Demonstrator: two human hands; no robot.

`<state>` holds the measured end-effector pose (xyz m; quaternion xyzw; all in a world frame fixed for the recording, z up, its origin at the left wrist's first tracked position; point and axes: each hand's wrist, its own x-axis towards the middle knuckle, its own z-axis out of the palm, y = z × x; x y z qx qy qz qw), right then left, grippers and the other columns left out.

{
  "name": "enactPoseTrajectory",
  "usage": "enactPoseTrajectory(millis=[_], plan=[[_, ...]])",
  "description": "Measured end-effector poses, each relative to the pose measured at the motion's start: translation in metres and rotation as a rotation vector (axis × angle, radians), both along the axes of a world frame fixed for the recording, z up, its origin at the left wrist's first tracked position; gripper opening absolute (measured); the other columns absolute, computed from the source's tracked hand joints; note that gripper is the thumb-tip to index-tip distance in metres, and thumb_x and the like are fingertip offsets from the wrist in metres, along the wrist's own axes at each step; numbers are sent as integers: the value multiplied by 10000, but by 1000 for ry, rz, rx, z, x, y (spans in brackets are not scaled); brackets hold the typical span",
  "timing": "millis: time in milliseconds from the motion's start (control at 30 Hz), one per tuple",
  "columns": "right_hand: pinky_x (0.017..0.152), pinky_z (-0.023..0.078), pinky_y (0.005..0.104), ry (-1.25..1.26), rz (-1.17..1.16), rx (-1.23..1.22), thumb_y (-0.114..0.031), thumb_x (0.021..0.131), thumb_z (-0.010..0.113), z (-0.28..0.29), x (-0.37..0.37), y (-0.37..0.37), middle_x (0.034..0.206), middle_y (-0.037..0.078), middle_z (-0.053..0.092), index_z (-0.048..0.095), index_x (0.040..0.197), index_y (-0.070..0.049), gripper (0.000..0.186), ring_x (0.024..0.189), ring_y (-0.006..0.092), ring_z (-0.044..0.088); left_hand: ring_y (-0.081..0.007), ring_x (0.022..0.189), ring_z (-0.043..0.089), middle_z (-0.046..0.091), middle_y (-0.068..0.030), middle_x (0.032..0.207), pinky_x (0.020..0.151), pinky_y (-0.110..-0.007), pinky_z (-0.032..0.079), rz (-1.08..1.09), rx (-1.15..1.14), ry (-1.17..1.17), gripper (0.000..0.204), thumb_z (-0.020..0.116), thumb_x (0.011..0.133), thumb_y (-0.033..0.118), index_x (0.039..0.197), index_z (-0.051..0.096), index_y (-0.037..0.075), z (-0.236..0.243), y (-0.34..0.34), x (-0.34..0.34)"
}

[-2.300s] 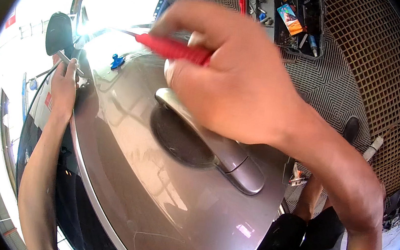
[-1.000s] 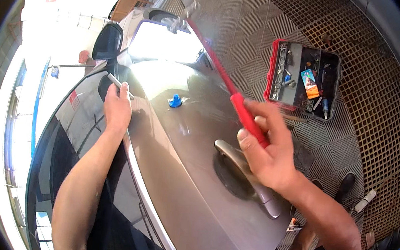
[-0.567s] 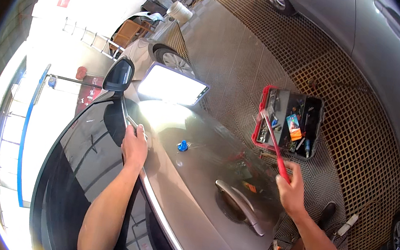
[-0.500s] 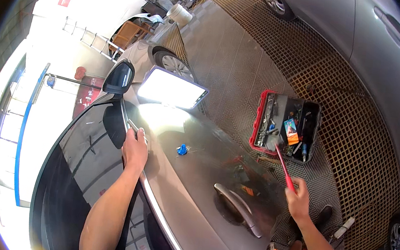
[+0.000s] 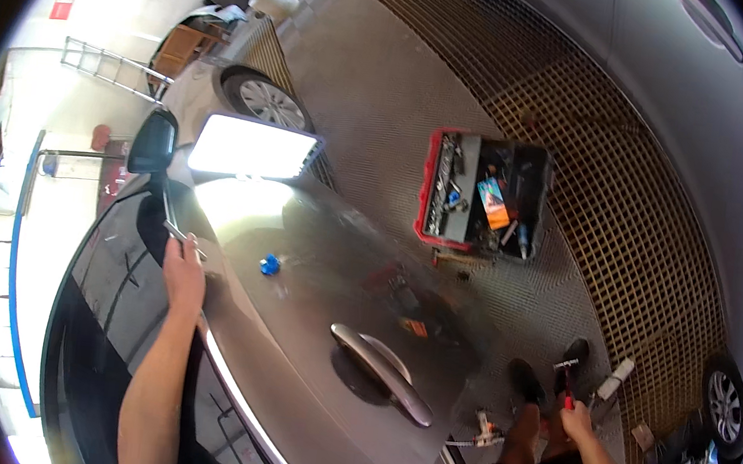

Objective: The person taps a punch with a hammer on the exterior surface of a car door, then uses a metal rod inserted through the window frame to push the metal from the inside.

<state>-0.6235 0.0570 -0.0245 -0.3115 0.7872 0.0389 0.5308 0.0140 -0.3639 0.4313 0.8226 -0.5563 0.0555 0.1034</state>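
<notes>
At the window edge of a grey-brown car door [image 5: 327,300], my left hand [image 5: 185,280] is closed around a slim metal rod [image 5: 174,231]. The rod's tip points toward the side mirror [image 5: 154,141]. On the door panel sits a small blue plastic tab [image 5: 270,264], to the right of that hand. My right hand [image 5: 577,422] is low at the right, in front of my legs, closed on the red handle of a small hammer [image 5: 567,397]. Its pale, T-shaped head [image 5: 565,365] points away from me over my shoe. A door handle [image 5: 381,371] lies between my hands.
A bright light panel [image 5: 253,147] stands at the door's far end. On the matted floor is an open red-and-black toolbox [image 5: 436,184] with several tools. A silver car [image 5: 679,102] stands at the right. A white tube-shaped thing [image 5: 616,377] lies near my feet.
My right hand has brought the hammer back from beside the toolbox toward my legs. The view has shifted, so the car appears farther left. My left hand keeps its grip at the window edge.
</notes>
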Motion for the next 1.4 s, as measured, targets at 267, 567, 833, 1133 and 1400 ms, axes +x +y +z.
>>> enactPoseTrajectory(millis=[267,567,833,1133,1400], plan=[[454,492,418,-278,-282,238,-191,997,571,15,-23,25,678,99,654,703,1098,12,262,511,248,651,-235,756,605,645,-105,827,727,-404,477,-12,41,76,378,521,1144,331,1041,617,-20,1,-6,19],[490,510,409,-242,-335,79,-177,995,568,42,-15,42,783,144,693,622,1441,-75,460,534,253,653,-127,658,533,543,-13,754,622,-306,445,-18,87,123,375,504,1141,388,986,606,62,3,-17,42],[470,487,363,-180,-423,-78,-187,979,605,42,-10,66,704,74,630,648,1424,-21,477,522,189,624,-139,663,566,583,-22,789,626,-303,477,-40,131,151,369,511,1134,396,1006,618,67,15,-28,49],[457,466,351,-245,-740,116,-211,983,605,9,-9,119,700,48,594,565,1502,-12,557,491,159,568,-192,689,623,632,-79,816,622,-334,530,-32,152,101,420,506,1135,380,1111,647,-15,27,-43,71],[401,436,360,-294,-902,152,-199,973,587,-11,-23,157,704,76,618,681,1234,16,351,444,185,568,-179,621,569,630,-66,756,601,-330,479,-14,164,50,419,520,1134,385,996,643,10,26,-40,58]])
